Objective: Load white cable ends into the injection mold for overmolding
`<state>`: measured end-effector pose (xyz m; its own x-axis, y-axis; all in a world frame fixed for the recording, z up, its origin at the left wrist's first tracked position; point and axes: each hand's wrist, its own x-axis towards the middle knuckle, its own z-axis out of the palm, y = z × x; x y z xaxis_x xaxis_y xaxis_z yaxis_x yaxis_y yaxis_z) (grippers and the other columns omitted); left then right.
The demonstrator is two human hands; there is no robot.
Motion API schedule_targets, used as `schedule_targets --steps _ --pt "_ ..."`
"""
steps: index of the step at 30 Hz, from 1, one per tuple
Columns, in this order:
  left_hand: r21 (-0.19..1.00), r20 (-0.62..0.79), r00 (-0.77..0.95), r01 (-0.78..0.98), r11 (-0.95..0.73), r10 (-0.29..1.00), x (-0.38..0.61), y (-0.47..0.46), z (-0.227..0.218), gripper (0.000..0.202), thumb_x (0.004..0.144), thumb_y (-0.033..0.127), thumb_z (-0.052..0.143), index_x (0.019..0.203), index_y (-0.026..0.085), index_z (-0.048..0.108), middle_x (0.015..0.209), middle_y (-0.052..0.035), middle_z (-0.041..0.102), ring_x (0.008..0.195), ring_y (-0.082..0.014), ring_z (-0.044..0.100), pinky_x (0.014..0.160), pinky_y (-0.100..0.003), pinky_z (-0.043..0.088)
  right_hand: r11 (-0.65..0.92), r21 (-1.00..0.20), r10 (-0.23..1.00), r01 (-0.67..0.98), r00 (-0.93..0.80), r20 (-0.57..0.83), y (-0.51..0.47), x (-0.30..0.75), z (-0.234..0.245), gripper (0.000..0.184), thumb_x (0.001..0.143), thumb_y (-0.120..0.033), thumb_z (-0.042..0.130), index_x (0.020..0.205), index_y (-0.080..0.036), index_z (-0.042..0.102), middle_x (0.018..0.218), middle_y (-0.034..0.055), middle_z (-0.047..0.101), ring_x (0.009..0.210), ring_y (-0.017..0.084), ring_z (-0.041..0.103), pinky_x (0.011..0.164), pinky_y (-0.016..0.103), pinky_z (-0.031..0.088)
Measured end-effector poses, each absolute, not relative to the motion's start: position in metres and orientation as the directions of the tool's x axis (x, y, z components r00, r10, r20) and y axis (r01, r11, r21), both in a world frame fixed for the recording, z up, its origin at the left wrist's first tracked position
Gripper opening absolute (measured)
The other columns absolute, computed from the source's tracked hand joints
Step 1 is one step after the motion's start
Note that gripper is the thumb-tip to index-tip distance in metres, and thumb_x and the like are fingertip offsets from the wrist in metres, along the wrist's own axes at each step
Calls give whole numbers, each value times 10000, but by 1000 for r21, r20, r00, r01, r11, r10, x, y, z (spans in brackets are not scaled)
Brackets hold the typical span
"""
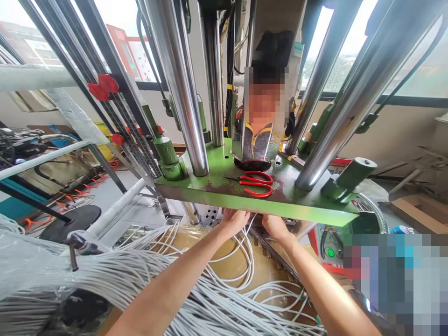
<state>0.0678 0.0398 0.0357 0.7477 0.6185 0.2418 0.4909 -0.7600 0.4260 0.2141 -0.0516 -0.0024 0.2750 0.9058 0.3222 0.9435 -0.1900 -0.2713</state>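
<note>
My left hand reaches in beneath the front edge of a green machine plate. Beside it, a little to the right, my right hand is under the same edge. The plate hides the fingers of both, so what they grip cannot be made out. Thin white cables run up to the gap between the two hands and loop down below them. On top of the plate lies a pair of scissors with red handles, its dark tips pointing left.
Shiny steel columns rise through the plate on both sides. A large bundle of white cables spreads across the left and front. A green button shows on a panel at right. A polished metal surface behind the scissors reflects a person.
</note>
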Motion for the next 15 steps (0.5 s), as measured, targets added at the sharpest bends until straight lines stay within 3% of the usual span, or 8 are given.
schedule_targets --steps 6,9,15 --pt "374 195 773 511 -774 604 61 42 44 241 855 182 526 1026 184 697 924 -106 730 986 -252 651 959 -361 458 -273 -221 917 936 322 234 -59 218 -3 134 910 -201 568 1008 -152 646 1061 59 656 953 176 616 888 395 495" --pt "353 175 776 525 -774 606 43 54 47 274 814 87 515 993 170 704 914 -122 727 963 -260 655 949 -369 454 -308 -192 913 932 347 215 -70 222 -2 154 914 -206 555 1031 -156 643 1046 60 666 933 175 620 890 396 488" --pt "374 175 809 473 -798 562 27 65 50 376 780 36 519 1047 235 695 1046 -87 709 1062 -247 614 1017 -374 410 -260 -143 941 955 284 182 -91 215 10 471 807 1 417 1239 -77 587 1064 151 701 999 249 625 942 361 451"
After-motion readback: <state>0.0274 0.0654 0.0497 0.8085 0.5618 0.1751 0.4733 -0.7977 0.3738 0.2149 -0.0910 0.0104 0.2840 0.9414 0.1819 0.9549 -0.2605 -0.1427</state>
